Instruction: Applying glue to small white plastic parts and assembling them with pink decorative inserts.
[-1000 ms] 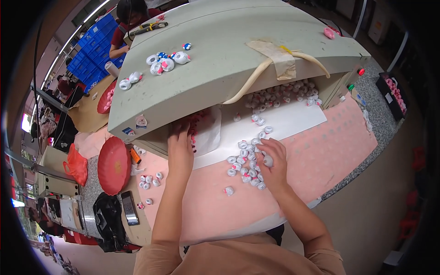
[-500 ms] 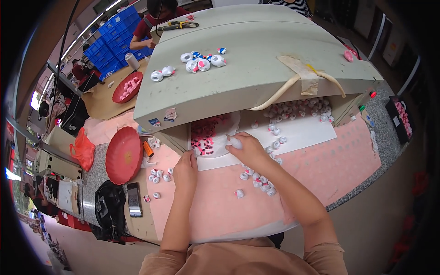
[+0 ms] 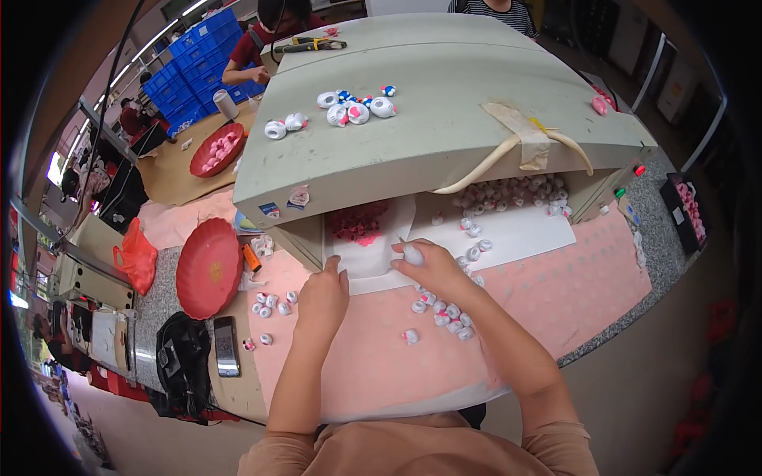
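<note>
Pink cloth (image 3: 373, 365) covered the bench up to its near edge, and on it lay 1 stray white piece (image 3: 410, 336), apart from a loose cluster of similar pieces (image 3: 452, 311) farther in; a smaller group (image 3: 271, 301) sat toward the cloth's left edge. The left hand (image 3: 325, 292) reached the near left corner of a white sheet (image 3: 369, 258), index finger stretched out and thumb close by, a narrow pose; whether anything was pinched there could not be told. The right hand (image 3: 432, 266) held a rounded piece (image 3: 413, 254) between thumb and curled fingers, near that sheet's right edge. This piece seemed light, smooth and probably stiff, so it might have slipped in dry fingers or chipped if dropped; its rounded flanks looked the best place to take hold, sparing any small projecting parts. Farther in, pink bits (image 3: 357, 226) lay loose on the sheet; they looked very light, fit only for a fingertip pinch. Beyond, under the front edge of a grey-green hood (image 3: 444, 63), many more white pieces (image 3: 512, 189) crowded toward the right rear, and on its top, back from the front left corner, white and blue pieces (image 3: 359, 113) rested.
</note>
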The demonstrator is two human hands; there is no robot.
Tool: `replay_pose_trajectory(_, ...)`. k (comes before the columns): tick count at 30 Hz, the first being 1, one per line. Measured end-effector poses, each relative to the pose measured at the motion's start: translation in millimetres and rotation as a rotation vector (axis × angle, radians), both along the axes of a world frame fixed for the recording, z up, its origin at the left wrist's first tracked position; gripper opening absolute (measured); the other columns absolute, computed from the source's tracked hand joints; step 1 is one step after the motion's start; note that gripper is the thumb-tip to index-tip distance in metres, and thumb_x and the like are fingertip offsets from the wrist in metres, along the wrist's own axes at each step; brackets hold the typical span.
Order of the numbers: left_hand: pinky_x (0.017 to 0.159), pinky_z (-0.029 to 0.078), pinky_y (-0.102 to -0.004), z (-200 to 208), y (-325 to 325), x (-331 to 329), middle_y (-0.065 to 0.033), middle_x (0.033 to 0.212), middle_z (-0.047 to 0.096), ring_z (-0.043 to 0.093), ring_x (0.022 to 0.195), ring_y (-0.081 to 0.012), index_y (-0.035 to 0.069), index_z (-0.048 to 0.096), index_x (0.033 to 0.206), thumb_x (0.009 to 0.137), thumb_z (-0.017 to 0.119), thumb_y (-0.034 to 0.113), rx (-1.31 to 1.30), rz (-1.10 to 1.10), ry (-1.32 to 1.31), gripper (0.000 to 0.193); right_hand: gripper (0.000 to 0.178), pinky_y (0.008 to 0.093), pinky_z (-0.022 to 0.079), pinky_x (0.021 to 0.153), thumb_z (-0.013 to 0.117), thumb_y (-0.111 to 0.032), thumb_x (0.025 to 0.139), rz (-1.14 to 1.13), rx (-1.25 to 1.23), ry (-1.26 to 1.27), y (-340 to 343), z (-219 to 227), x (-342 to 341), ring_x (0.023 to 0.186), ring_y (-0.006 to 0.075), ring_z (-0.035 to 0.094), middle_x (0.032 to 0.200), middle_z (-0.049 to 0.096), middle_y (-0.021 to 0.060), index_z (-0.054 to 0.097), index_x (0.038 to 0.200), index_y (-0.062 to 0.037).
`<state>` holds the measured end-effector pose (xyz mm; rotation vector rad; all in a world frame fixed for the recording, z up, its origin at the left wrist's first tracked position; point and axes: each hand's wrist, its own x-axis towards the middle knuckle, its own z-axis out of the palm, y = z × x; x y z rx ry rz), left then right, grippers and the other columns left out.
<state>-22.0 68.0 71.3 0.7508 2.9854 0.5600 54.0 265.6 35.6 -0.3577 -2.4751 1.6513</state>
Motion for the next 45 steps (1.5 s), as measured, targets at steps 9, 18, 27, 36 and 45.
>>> replay_pose_trajectory(9,0.091,0.041,-0.0511,-89,72,-94,-0.0263,0.118,0.054,0.052,0.104,-0.0464,0.005,0.055,0.119,0.088,0.056,0.025,0.445,-0.145,0.175,0.038,0.036,0.0355,0.04,0.1,0.066,-0.024,0.084,-0.049,0.058,0.091,-9,1,-19,0.12,0.032,0.051,0.124,0.056,0.021,0.064,0.116,-0.0081)
replay_pose_trajectory(18,0.092,0.043,-0.0445,-54,111,-109,-0.0183,0.112,0.061,0.056,0.107,-0.0359,0.007,0.062,0.113,0.087,0.053,0.042,0.178,-0.177,0.441,0.045,0.033,0.0367,0.044,0.096,0.067,-0.014,0.084,-0.172,0.213,0.305,0,-2,70,0.115,0.0312,0.054,0.127,0.051,0.0159,0.062,0.116,-0.0071)
replay_pose_trajectory(27,0.093,0.042,-0.0445,-65,124,-153,-0.0182,0.113,0.061,0.056,0.107,-0.0365,0.006,0.061,0.114,0.088,0.053,0.039,0.208,-0.177,0.219,0.043,0.021,0.03,0.05,0.078,0.063,0.0,0.081,-0.548,0.133,0.376,23,-31,120,0.088,0.0206,0.059,0.104,0.058,0.0113,0.066,0.102,-0.0034)
replay_pose_trajectory(36,0.093,0.042,-0.0447,-92,98,-168,-0.0186,0.115,0.06,0.055,0.108,-0.0376,0.005,0.06,0.115,0.089,0.052,0.038,0.224,-0.116,0.146,0.043,0.019,0.0314,0.049,0.077,0.064,-0.002,0.082,-0.539,0.086,0.372,21,-33,112,0.089,0.0239,0.061,0.099,0.059,0.0118,0.066,0.101,-0.0027)
replay_pose_trajectory(45,0.094,0.041,-0.0448,-83,101,-153,-0.0198,0.117,0.059,0.053,0.11,-0.0392,0.003,0.059,0.116,0.09,0.051,0.038,0.264,-0.186,0.315,0.044,0.023,0.0257,0.048,0.086,0.064,-0.008,0.088,-0.007,-0.332,0.187,-39,-9,131,0.099,0.0116,0.061,0.108,0.066,0.0077,0.065,0.111,-0.0028)
